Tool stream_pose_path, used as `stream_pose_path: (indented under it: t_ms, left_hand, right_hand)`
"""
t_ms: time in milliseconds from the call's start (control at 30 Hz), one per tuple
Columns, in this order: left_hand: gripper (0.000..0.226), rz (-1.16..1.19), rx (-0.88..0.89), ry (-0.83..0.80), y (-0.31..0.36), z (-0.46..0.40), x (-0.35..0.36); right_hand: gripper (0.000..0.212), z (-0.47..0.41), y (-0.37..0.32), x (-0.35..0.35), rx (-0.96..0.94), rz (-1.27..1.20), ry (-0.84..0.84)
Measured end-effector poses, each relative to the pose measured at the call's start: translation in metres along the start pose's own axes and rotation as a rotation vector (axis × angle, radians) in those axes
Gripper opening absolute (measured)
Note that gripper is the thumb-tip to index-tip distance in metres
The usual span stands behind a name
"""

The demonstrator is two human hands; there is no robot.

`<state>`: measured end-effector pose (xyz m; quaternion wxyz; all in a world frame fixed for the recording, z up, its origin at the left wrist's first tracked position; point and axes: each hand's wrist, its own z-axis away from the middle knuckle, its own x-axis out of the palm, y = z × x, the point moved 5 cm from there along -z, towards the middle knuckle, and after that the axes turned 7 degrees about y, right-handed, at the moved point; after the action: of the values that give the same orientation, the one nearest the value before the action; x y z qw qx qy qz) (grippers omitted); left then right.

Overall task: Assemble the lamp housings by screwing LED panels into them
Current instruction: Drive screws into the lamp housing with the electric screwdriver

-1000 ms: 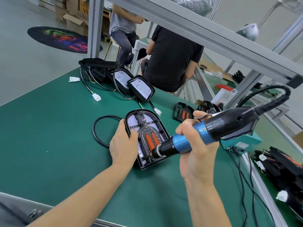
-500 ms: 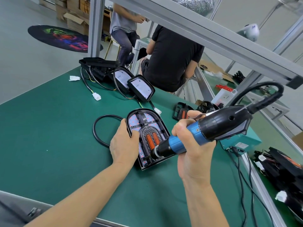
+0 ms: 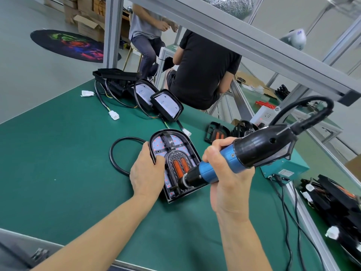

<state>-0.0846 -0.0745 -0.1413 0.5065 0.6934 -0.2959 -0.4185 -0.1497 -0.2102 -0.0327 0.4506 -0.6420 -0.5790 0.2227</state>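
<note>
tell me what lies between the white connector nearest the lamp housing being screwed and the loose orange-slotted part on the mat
In the head view, only bare green mat lies between the white connector and the orange-slotted part.

L hand (image 3: 146, 173) lies flat, fingers curled over an edge; R hand (image 3: 226, 171) fisted round a handle.
</note>
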Motion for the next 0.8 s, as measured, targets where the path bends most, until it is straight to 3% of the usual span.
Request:
stream_pose_path:
  t_ms: [200,433,500,567,600,800]
  left_hand:
    - [0.017,0.005,0.010,0.004,0.000,0.001,0.000]
    - [0.019,0.007,0.052,0.002,0.000,0.002,-0.003]
    - [0.019,0.010,0.061,-0.002,0.000,0.003,-0.003]
    - [0.018,0.016,0.062,-0.009,0.001,0.003,-0.004]
    - [0.017,0.022,0.064,-0.011,0.001,0.003,-0.004]
    - [0.018,0.028,0.069,-0.016,0.004,0.004,-0.005]
  right_hand:
    - [0.027,0.001,-0.001,-0.003,0.004,-0.027,0.038]
    - [0.058,-0.006,-0.026,-0.032,-0.089,-0.050,0.298]
    - [0.052,-0.011,-0.044,-0.047,-0.181,0.024,0.362]
    - [0.027,-0.017,-0.060,-0.065,-0.242,0.135,0.405]
    - [0.018,-0.021,-0.065,-0.077,-0.236,0.178,0.434]
    - [0.034,-0.055,-0.055,-0.164,0.084,0.494,0.518]
